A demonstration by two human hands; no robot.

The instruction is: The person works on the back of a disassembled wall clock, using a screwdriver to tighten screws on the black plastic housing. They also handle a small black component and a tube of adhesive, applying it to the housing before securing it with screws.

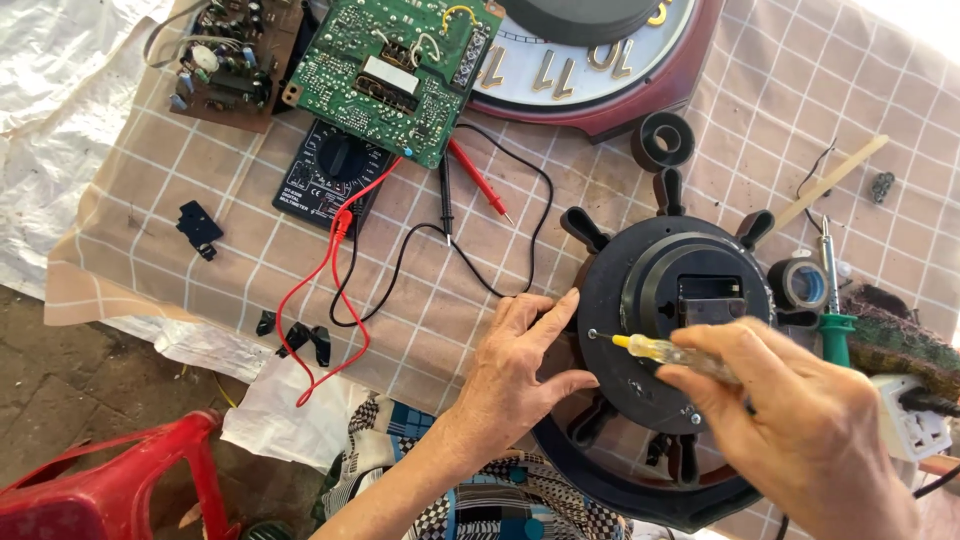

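Right hand (800,430) is gripping a yellow-handled screwdriver (670,352), its tip sitting on a screw (593,335) at the black clock back (640,400). Left hand (520,355), fingers spread, is pressing the housing's left edge, bracing it on the checked tablecloth (240,270) so it cannot turn.

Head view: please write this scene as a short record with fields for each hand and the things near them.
Left hand: rests on the edge of the black round clock back, steadying it.
Right hand: holds a yellow-handled screwdriver, tip at a screw on the clock back.
Nearby: black multimeter with red and black leads, green circuit board, green-handled soldering iron.
Surface: checked cloth.
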